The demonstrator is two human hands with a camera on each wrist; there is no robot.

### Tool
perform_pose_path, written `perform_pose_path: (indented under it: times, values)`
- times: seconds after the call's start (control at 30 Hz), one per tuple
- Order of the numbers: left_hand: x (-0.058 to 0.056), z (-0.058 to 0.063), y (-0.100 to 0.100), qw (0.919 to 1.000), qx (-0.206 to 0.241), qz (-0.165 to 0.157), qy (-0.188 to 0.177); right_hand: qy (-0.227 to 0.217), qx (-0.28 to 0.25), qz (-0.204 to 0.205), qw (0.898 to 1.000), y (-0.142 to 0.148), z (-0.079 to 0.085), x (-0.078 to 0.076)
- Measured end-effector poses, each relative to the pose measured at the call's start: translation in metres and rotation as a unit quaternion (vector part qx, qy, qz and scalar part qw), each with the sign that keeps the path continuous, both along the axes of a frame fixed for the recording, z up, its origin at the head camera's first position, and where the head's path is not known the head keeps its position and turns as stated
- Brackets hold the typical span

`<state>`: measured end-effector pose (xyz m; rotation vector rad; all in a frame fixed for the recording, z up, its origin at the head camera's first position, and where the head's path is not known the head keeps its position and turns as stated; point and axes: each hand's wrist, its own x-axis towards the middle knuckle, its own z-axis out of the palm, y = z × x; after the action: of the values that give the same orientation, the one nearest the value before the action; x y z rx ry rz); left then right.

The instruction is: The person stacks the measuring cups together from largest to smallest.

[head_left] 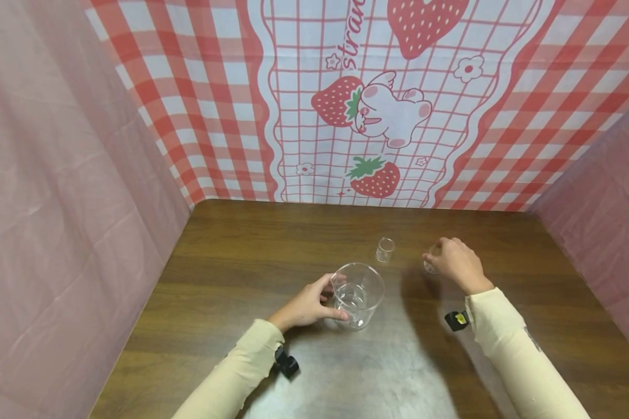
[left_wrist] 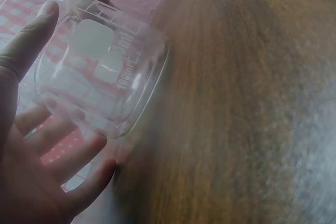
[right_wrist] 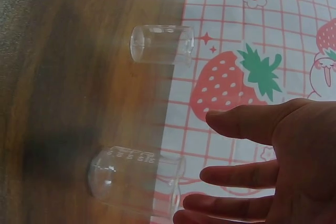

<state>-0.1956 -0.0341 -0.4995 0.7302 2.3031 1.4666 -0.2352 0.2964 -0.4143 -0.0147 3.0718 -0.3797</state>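
A large clear glass beaker [head_left: 369,291] stands on the table with a smaller glass vessel [head_left: 352,295] nested in it. My left hand [head_left: 306,302] is around its left side, the thumb on the near side and the fingers toward the far side. White volume marks show on the glass beaker [left_wrist: 123,59] in the left wrist view. My right hand [head_left: 458,265] reaches over a small glass beaker [head_left: 430,267]. In the right wrist view that graduated beaker [right_wrist: 131,179] has the hand's loosely spread fingertips right at its rim, the thumb apart.
A smaller clear glass beaker [head_left: 385,249] stands behind the large one, between the hands. The brown wooden table [head_left: 230,250] ends at a strawberry-print cloth [head_left: 304,145]. Pink curtains [head_left: 84,174] hang at both sides.
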Motion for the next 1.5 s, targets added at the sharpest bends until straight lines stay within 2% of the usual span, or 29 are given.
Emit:
perform_pose_path:
  times: [0.3, 0.53, 0.77, 1.1, 1.5]
  values:
    - [0.001, 0.001, 0.0, 1.0, 0.001, 0.002, -0.002, 0.017, -0.001, -0.003, 1.0, 0.001, -0.002, 0.003]
    - [0.001, 0.001, -0.001, 1.0, 0.0, 0.002, -0.002, 0.009, 0.002, -0.01, 1.0, 0.003, -0.004, 0.004]
    - [0.001, 0.003, -0.001, 1.0, 0.003, 0.001, -0.001, 0.033, -0.006, -0.027, 0.999, 0.005, -0.008, 0.003]
    - [0.004, 0.0, -0.001, 0.9999, 0.003, 0.004, -0.012, 0.026, -0.016, -0.021, 0.999, 0.009, -0.009, 0.005]
    - [0.004, 0.003, 0.0, 1.0, 0.003, 0.001, -0.006, 0.062, -0.026, -0.048, 0.997, 0.012, -0.006, 0.005]
